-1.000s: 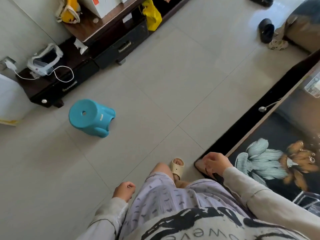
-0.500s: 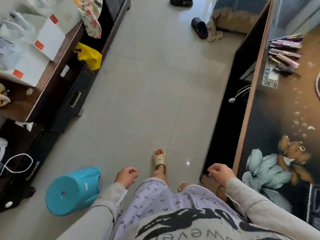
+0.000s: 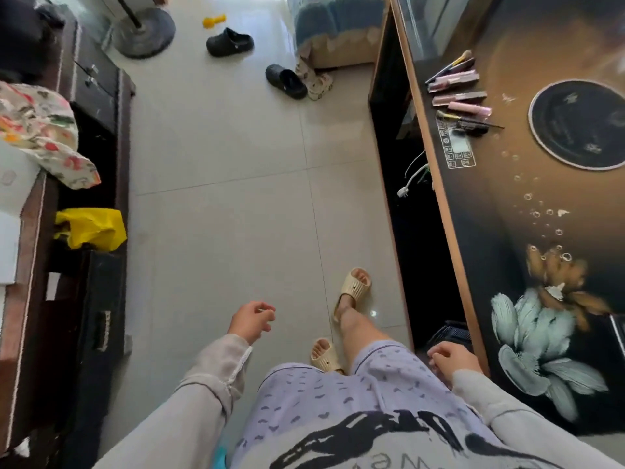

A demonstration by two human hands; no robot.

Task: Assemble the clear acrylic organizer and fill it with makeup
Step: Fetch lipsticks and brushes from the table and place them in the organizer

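Note:
Several makeup items [image 3: 456, 88], pink tubes and dark pencils, lie in a loose row on the far part of the dark painted table [image 3: 500, 204] at the right. A clear acrylic piece [image 3: 618, 328] shows at the table's right edge, cut off by the frame. My left hand [image 3: 252, 319] hangs over the tiled floor with fingers loosely apart, holding nothing. My right hand [image 3: 451, 362] is beside the table's near corner, fingers curled, nothing in it.
A dark wooden cabinet [image 3: 91, 184] with a yellow bag [image 3: 89, 228] and a floral cloth [image 3: 37, 126] lines the left. Black shoes [image 3: 230, 42] and a fan base [image 3: 143, 32] lie on the floor ahead. A round dark plate [image 3: 578, 125] is set in the table.
The view has swung right and forward along the table; the blue stool has dropped out of sight. My left hand has lifted and opened; my right foot has stepped ahead.

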